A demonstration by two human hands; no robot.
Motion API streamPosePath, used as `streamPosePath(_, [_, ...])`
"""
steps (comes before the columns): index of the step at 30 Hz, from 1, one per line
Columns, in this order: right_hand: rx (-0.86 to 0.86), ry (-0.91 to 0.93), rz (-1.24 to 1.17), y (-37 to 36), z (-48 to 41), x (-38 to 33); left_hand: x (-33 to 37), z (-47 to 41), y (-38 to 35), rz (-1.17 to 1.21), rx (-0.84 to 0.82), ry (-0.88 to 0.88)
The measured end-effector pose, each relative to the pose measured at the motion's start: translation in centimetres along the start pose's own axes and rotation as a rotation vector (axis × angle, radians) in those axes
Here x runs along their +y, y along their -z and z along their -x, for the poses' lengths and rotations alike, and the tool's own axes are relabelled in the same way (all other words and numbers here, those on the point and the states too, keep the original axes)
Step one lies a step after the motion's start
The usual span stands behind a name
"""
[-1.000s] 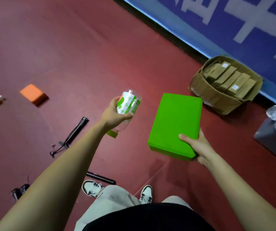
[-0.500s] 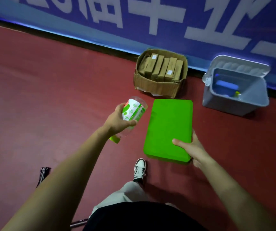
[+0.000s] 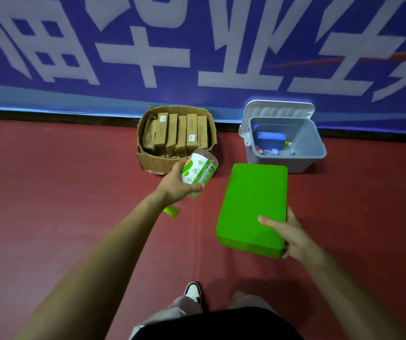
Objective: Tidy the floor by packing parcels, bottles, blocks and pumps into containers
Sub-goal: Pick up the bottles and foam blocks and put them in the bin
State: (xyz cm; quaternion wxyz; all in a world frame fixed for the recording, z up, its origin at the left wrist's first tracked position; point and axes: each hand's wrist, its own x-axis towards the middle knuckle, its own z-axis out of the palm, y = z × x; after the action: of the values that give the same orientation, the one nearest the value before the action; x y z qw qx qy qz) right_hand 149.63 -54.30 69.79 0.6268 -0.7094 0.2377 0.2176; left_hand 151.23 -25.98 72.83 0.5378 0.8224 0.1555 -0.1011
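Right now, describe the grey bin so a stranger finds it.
Under the blue banner, two containers stand on the red floor. The grey bin is the right one, beside the cardboard box of parcels; it alone has an open lid.

Illumination is moderate, even and diffuse. Soft, short shadows lie on the red floor (image 3: 49, 204) beside the cardboard box (image 3: 148, 160) and grey bin (image 3: 283, 164). The green block (image 3: 253, 204) renders oversaturated, its surface detail lost. Lettering on the banner (image 3: 197, 45) is softened by blur. Wide-angle distortion bows the banner's lower edge, most strongly toward the frame corners.
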Motion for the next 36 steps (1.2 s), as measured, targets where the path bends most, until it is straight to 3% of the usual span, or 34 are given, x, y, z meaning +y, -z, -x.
streamPosePath(8, [0.144,-0.056,-0.103,4.8,-7.0,-4.0,5.1,-11.1,-4.2,-0.029,-0.144,0.002])
streamPosePath(17, [0.219,-0.084,-0.216,14.0,-18.5,-11.0,14.7,-24.9,-13.4,-0.187,-0.232,-0.038])
streamPosePath(20, [0.24,-0.072,-0.219,17.4,-21.8,-13.2,17.5,-28.7,-16.8,-0.131,-0.243,-0.033])
streamPosePath(25, [0.281,-0.108,-0.252,21.6,-26.3,-15.8,18.8,-34.1,-21.3,-0.043,-0.267,0.065])
streamPosePath(36, [0.312,-0.214,-0.175,27.1,-42.8,-20.9,21.9,-51.1,-27.9,0.188,-0.146,0.396])
